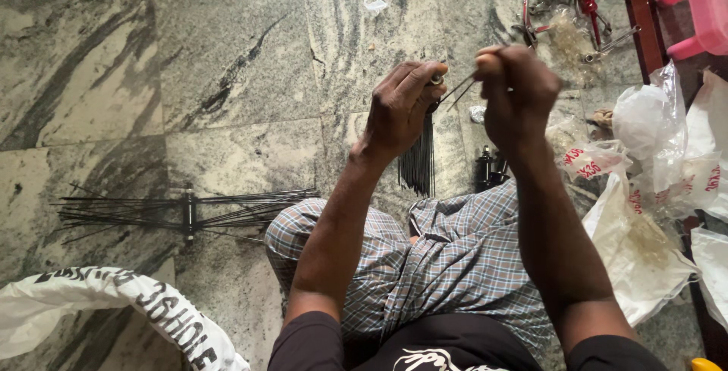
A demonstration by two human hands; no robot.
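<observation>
Grey marble floor (227, 75) lies beneath. Left hand (398, 109) pinches a small hub (437, 78) with hanging black spokes (418, 160); right hand (516, 94) is closed on one spoke (457, 92). Another spoked hub (188, 210) lies leftward, plastic bags (652, 181) right.

Thin black metal spokes (418, 160), matt; polished grey-veined stone floor (227, 53), glossy; crinkled translucent plastic bags (652, 125) at right; woven checked cloth garment (455, 265).
</observation>
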